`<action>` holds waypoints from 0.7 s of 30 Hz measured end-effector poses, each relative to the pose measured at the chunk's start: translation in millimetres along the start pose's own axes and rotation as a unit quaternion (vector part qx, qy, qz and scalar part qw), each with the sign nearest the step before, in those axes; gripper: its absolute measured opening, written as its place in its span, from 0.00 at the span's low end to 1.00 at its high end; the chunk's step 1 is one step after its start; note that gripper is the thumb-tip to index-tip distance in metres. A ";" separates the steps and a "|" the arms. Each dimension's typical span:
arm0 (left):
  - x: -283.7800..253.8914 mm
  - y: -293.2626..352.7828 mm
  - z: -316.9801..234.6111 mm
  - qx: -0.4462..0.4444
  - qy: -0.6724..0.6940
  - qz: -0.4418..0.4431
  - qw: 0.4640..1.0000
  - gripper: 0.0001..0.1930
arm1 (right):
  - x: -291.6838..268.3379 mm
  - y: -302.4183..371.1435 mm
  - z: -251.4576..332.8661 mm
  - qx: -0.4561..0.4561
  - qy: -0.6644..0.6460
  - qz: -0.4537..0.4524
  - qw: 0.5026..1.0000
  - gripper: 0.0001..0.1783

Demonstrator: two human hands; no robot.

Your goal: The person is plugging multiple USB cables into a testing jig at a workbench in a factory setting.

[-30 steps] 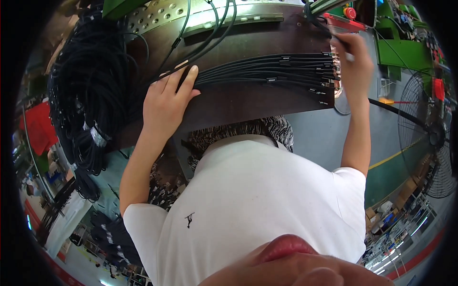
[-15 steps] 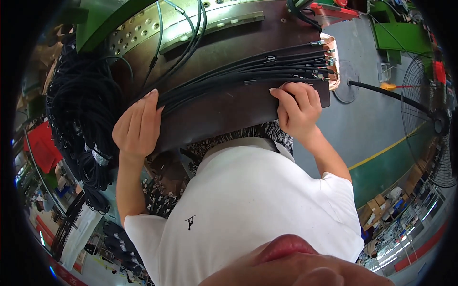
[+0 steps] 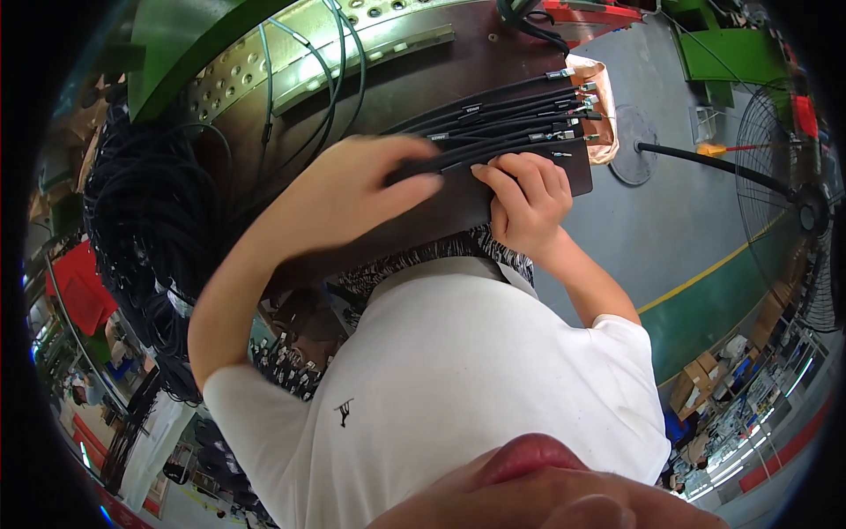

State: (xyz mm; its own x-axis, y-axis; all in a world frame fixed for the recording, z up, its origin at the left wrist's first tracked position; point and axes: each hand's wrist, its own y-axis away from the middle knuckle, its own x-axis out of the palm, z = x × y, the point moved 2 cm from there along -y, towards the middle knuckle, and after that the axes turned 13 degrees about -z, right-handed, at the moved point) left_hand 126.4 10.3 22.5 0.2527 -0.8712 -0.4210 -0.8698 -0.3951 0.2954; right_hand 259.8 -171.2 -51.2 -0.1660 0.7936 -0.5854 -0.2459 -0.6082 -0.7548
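Observation:
Several black cables (image 3: 493,125) lie side by side across the brown tabletop (image 3: 397,220), their metal-tipped ends fanned toward its right edge. Blurred by motion, my left hand (image 3: 352,189) reaches over the bundle from the left. Its thumb and forefinger stand apart with dark cable between them; whether they grip it is unclear. Farther right, my right hand (image 3: 533,198) is closed, fingers curled at the near side of the bundle. It pinches the nearest cable just short of its bare metal end (image 3: 561,154).
A big heap of coiled black cables (image 3: 154,212) hangs at the left. Behind the tabletop stands a perforated metal plate (image 3: 238,79) beside green machine parts (image 3: 176,53). Past the right edge are an open bag (image 3: 601,106) and a pedestal fan (image 3: 806,216).
My left hand has moved right along the cables, from their left part toward the middle. The right hand has hardly moved. The cable ends lie somewhat differently, and the whole view has shifted slightly.

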 end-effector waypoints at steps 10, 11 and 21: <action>61.0 -12.9 -23.5 -0.072 0.371 0.025 0.926 0.13 | -32.1 -37.0 1.0 0.418 -0.440 -0.083 0.790 0.21; 64.6 -7.4 -21.7 -0.073 0.373 0.019 0.925 0.13 | -27.0 -53.0 1.5 0.437 -0.509 -0.129 0.731 0.22; 65.9 38.8 20.2 -0.110 0.461 -0.220 0.853 0.18 | 40.8 -78.0 40.8 0.540 -0.588 0.118 0.590 0.14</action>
State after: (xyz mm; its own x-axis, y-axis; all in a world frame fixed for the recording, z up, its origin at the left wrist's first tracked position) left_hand 100.7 -56.6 -11.1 0.8481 -0.4434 0.2900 -0.5297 -0.6993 0.4801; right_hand 233.2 -90.6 -4.1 -0.7089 0.5401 0.4535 -0.4439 -0.8414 0.3082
